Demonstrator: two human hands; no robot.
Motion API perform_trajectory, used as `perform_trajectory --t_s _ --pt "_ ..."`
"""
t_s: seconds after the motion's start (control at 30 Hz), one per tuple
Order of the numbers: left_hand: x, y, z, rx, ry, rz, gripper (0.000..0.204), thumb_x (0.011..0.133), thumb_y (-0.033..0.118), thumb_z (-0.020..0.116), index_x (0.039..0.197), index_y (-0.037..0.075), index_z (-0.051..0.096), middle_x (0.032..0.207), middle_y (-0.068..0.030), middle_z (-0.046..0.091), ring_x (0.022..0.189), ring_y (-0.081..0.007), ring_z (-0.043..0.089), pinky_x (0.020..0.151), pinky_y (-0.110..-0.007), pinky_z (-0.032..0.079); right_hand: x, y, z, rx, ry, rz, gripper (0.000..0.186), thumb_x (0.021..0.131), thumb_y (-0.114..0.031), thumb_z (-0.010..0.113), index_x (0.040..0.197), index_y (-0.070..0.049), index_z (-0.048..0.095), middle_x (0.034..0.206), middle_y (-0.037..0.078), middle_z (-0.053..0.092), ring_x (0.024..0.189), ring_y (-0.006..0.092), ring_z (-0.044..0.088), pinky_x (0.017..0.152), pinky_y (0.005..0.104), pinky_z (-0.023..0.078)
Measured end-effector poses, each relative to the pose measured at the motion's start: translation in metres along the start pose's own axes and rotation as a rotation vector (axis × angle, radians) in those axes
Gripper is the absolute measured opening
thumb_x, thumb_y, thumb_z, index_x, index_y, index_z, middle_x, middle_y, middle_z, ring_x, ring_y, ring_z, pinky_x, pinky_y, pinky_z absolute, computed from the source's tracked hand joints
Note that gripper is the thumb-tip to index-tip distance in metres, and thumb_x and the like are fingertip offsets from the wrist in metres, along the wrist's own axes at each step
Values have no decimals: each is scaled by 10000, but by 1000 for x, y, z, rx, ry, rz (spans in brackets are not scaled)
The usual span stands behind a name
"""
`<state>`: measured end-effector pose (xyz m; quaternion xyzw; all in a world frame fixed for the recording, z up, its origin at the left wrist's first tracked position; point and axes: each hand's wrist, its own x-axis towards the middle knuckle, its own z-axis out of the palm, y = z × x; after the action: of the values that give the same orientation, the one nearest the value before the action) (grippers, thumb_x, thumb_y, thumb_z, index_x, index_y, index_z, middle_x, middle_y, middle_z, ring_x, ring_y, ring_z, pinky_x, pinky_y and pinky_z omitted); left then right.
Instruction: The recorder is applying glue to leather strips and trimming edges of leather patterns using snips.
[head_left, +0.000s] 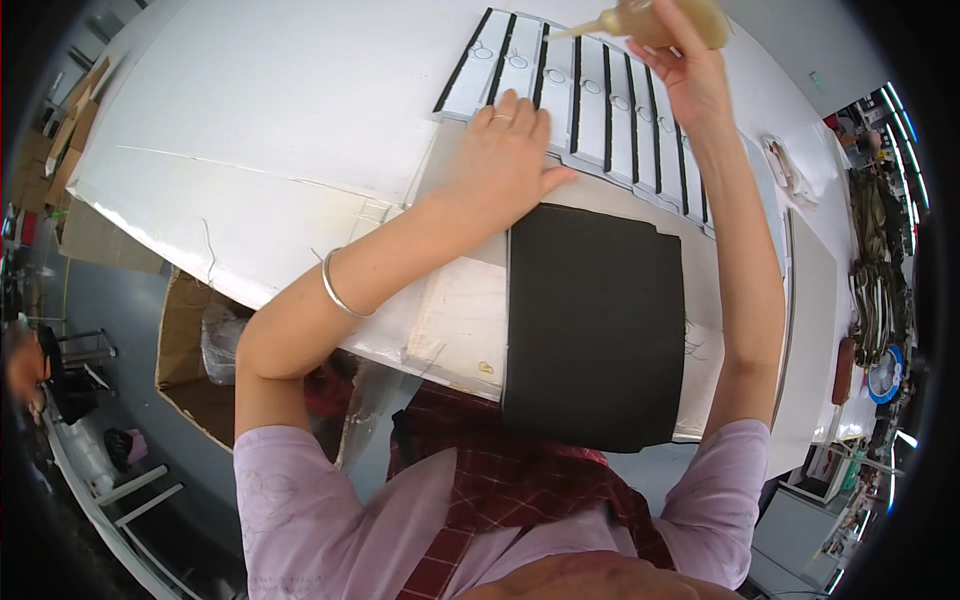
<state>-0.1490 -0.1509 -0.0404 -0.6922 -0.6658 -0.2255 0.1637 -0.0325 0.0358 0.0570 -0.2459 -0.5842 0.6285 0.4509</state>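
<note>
My right hand [685, 85] is wrapped round a squeeze bottle [665, 24] with yellowish contents, held tilted above the table. Its thin nozzle points left, over the far ends of a row of overlapping pale panels [590, 85]. Each panel has a black strip along its edge and a ring-shaped mark. My left hand [510, 150] lies palm down at the near left end of the row, fingers stretched out and touching it, with nothing held. Nearer to me, a stack of dark, nearly square sheets [596, 325] hangs slightly over the table's front edge.
The white table [280, 110] has loose threads on it. A pale board [455, 325] sits under and beside the dark sheets. Crumpled pale cloth [788, 170] lies at the right. Below the table's left edge stands a cardboard box [190, 370] with clear plastic inside.
</note>
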Motion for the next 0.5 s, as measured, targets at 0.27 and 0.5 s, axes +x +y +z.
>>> perform_trajectory --t_s 0.27,0.5 --pt "-14 -13 3 36 19 -8 748 908 566 596 1235 -107 580 1275 -288 588 1252 -402 556 1028 -442 459 18 59 10 -29 65 -66 427 869 -263 784 1165 -2 620 1057 99 679 919 174 693 774 316 622" --pt "-12 -13 2 20 27 -17 756 900 559 610 1224 -123 579 1255 -306 594 1241 -401 569 1024 -431 462 19 64 13 -67 76 -81 362 858 -248 792 1118 -36 655 1037 71 673 898 161 675 688 295 628"
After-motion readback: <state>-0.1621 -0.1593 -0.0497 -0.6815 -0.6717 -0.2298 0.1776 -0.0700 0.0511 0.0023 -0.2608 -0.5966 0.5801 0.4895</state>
